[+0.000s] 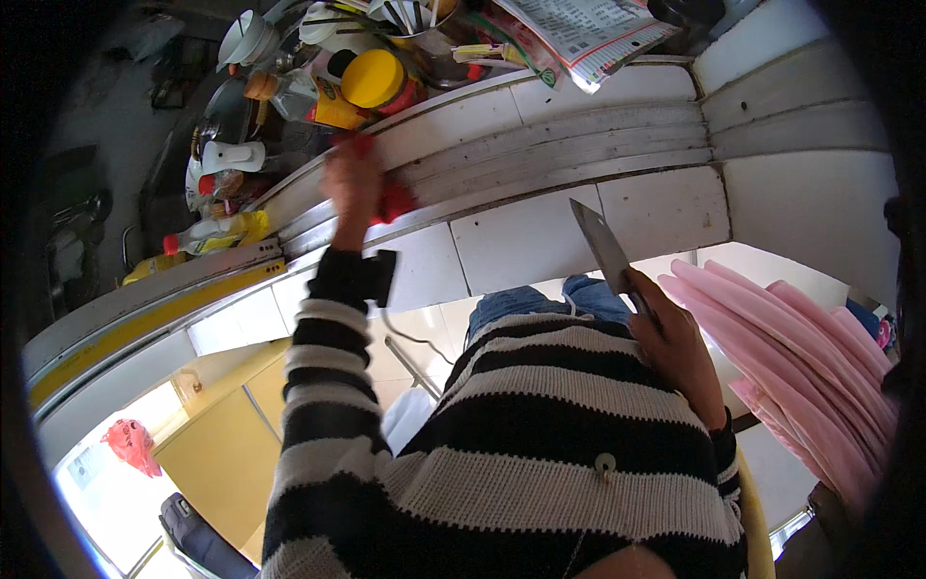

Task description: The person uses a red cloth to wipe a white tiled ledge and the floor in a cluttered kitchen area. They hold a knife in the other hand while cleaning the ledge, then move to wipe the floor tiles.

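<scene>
A kitchen knife is gripped by its dark handle in my right hand, low in front of my striped sweater. Its broad blade points up and away, towards the tiled wall. On the left, my left hand is raised to the ledge of a window sill, blurred by motion. It grasps something red and soft, perhaps a bag or cloth; the blur hides exactly what. Just beyond that hand stands a jar with a yellow lid.
Bottles, white bowls and a metal pot of utensils crowd the sill's left part. A printed paper sheet overhangs its edge. Pink fabric hangs at right; a yellow cabinet stands at lower left.
</scene>
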### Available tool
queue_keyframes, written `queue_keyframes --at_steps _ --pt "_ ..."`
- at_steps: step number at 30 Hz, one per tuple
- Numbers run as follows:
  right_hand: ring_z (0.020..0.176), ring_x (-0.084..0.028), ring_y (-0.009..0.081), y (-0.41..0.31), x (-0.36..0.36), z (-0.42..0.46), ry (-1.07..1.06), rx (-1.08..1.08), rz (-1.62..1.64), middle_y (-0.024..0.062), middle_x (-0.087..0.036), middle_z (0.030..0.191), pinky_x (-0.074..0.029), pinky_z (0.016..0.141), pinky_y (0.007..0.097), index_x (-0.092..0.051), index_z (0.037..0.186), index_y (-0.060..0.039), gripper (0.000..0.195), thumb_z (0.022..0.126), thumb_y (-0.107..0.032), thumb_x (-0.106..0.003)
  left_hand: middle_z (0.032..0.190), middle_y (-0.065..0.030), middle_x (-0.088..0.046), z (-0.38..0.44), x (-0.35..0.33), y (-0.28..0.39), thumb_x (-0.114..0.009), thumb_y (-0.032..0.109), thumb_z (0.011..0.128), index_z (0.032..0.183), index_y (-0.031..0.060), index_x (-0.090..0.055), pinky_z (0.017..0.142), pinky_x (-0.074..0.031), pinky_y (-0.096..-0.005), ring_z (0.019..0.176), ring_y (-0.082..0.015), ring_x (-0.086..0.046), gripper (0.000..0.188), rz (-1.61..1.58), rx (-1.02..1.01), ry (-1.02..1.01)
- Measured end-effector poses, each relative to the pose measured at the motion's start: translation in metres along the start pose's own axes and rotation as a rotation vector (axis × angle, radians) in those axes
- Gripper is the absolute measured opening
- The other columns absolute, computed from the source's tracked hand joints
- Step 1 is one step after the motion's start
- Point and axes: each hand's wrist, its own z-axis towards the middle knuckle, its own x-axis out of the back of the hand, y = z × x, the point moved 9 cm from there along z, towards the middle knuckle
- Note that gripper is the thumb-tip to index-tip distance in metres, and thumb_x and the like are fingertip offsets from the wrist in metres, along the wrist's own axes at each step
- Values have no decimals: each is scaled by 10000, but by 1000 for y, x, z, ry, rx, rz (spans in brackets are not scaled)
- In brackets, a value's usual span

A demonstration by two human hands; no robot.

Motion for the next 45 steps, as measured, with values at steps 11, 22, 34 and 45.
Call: queue_keyframes --at_steps 11,22,34,45 --pt "1144 -635 357 12 20 -13 90 119 -17 212 -625 1272 -490 967 435 -468 1400 -90 511 890 -55 -482 1163 -140 -628 -68 -9 254 -585 215 886 1119 51 -643 976 -431 -380 1149 -296 -547 290 -312 -434 33" --pt "1074 -649 341 5 -7 -10 -10 100 -71 217 -633 1236 -497 932 425 -446 1424 -106 545 881 -58 -461 1107 -62 -692 -104 2 300 -494 388 963 1065 154 -711 933 -504 -496 1058 -326 -630 335 -84 -1090 355" --pt "1080 -635 411 -16 -20 -5 3 162 -114 263 -636 1198 -489 934 438 -455 1413 -58 524 897 -124 -527 897 -109 -700 -14 29 66 -537 359 979 946 25 -679 744 -554 -356 788 -235 -663 364 -768 -349 -22" --pt "853 -650 372 -55 -78 73 145 733 -646 182 -617 1109 -541 754 439 -355 1494 -144 696 850 -118 -619 1074 -88 -686 -66 76 1 -426 421 1008 1178 77 -607 848 -547 -394 953 -274 -648 425 -2285 -111 -200"
